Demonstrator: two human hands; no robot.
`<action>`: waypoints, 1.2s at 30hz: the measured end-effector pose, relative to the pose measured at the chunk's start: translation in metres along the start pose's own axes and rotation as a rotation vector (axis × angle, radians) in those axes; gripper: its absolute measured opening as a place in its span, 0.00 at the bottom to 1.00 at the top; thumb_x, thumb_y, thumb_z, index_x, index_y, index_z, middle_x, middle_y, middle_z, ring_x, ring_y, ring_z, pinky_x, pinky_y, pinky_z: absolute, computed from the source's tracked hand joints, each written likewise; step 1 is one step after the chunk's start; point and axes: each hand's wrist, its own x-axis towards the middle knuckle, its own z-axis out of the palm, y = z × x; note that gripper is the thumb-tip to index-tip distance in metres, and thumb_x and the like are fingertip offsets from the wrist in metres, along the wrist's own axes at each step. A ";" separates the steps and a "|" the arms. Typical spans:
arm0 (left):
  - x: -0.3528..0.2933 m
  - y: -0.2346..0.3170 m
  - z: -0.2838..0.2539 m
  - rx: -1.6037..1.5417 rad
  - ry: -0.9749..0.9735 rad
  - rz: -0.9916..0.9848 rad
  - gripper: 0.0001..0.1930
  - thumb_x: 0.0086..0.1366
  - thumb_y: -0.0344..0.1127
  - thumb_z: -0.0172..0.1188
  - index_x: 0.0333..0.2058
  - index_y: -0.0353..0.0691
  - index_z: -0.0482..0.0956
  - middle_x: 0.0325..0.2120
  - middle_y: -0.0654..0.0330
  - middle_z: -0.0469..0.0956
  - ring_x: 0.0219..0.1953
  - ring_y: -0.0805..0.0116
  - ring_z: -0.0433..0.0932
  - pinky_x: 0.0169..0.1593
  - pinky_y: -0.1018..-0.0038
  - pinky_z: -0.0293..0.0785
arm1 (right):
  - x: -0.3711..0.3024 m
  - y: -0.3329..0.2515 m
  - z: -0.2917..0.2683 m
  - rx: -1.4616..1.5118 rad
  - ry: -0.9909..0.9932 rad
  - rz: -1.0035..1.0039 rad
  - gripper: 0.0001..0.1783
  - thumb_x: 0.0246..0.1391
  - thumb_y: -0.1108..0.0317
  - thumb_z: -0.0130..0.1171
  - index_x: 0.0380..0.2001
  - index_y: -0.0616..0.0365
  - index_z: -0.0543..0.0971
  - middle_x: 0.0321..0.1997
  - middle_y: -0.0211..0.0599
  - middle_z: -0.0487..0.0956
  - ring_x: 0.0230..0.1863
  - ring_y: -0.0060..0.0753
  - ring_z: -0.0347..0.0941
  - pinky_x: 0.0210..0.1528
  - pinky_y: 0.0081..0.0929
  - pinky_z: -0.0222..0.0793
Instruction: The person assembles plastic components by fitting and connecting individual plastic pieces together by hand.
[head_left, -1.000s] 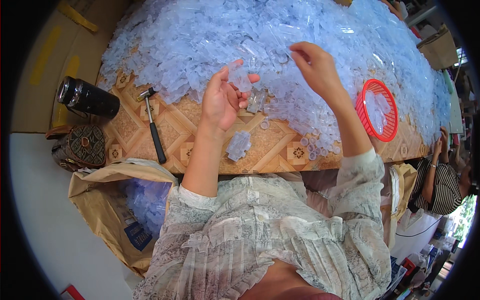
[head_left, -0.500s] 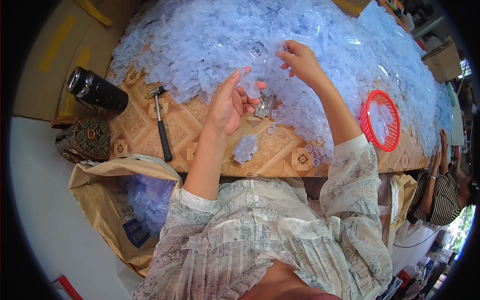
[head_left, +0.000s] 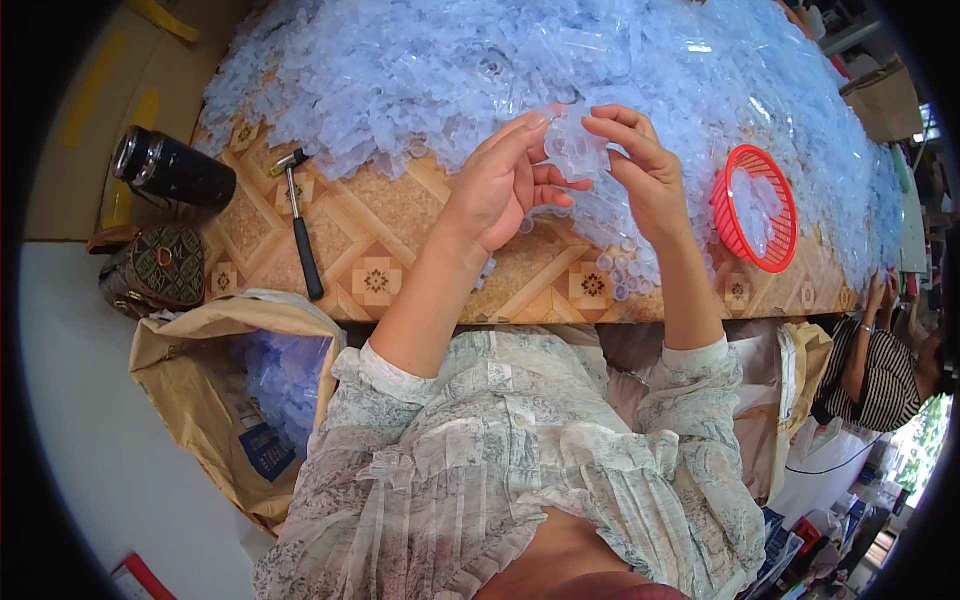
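Over the front of the heap, my left hand and my right hand meet at a clear plastic piece. My left thumb and forefinger hold its left side, while the lower fingers are curled loosely. The thumb and fingertips of my right hand pinch its right edge. A huge heap of similar clear, bluish plastic pieces spreads behind both hands. Below my right hand lie several small clear plastic rings. My left forearm mostly covers some pieces on the table.
On the patterned table lie a hammer and a black flask, beside a small patterned bag. A red basket holds plastic pieces. At lower left an open brown sack contains more. Another person works at far right.
My right hand has come down from the heap to the plastic piece at my left hand. My left hand has moved right. The view has shifted slightly.
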 end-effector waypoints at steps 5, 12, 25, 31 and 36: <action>-0.005 -0.004 0.001 0.140 0.071 0.058 0.22 0.68 0.41 0.48 0.57 0.38 0.62 0.39 0.56 0.75 0.32 0.67 0.79 0.32 0.73 0.78 | -0.005 -0.018 -0.003 0.149 -0.071 0.228 0.18 0.51 0.72 0.55 0.48 0.56 0.77 0.55 0.33 0.68 0.49 0.27 0.66 0.46 0.22 0.68; -0.008 -0.007 0.000 0.230 0.103 0.092 0.23 0.66 0.39 0.52 0.57 0.39 0.64 0.38 0.59 0.73 0.32 0.73 0.76 0.33 0.74 0.78 | -0.014 -0.015 0.027 -0.247 0.088 0.125 0.26 0.50 0.65 0.61 0.52 0.58 0.70 0.52 0.41 0.71 0.47 0.33 0.70 0.42 0.26 0.71; -0.016 -0.007 0.005 0.478 0.079 0.172 0.23 0.66 0.35 0.50 0.59 0.40 0.63 0.43 0.59 0.72 0.42 0.73 0.74 0.41 0.75 0.76 | -0.021 -0.013 0.037 -0.117 0.155 0.185 0.26 0.50 0.69 0.61 0.53 0.56 0.69 0.49 0.42 0.73 0.47 0.30 0.70 0.46 0.27 0.69; -0.014 -0.007 0.004 0.412 0.054 0.204 0.23 0.65 0.37 0.54 0.57 0.41 0.64 0.42 0.61 0.72 0.44 0.74 0.72 0.42 0.75 0.76 | -0.028 -0.006 0.043 -0.027 0.277 -0.002 0.25 0.49 0.72 0.62 0.52 0.57 0.71 0.49 0.39 0.73 0.49 0.29 0.70 0.48 0.27 0.68; -0.014 -0.009 0.000 0.391 0.005 0.217 0.22 0.65 0.37 0.54 0.57 0.41 0.65 0.39 0.63 0.72 0.43 0.75 0.72 0.43 0.75 0.77 | -0.031 -0.012 0.046 -0.314 0.234 -0.129 0.26 0.46 0.73 0.63 0.52 0.56 0.73 0.52 0.38 0.72 0.52 0.33 0.69 0.48 0.28 0.68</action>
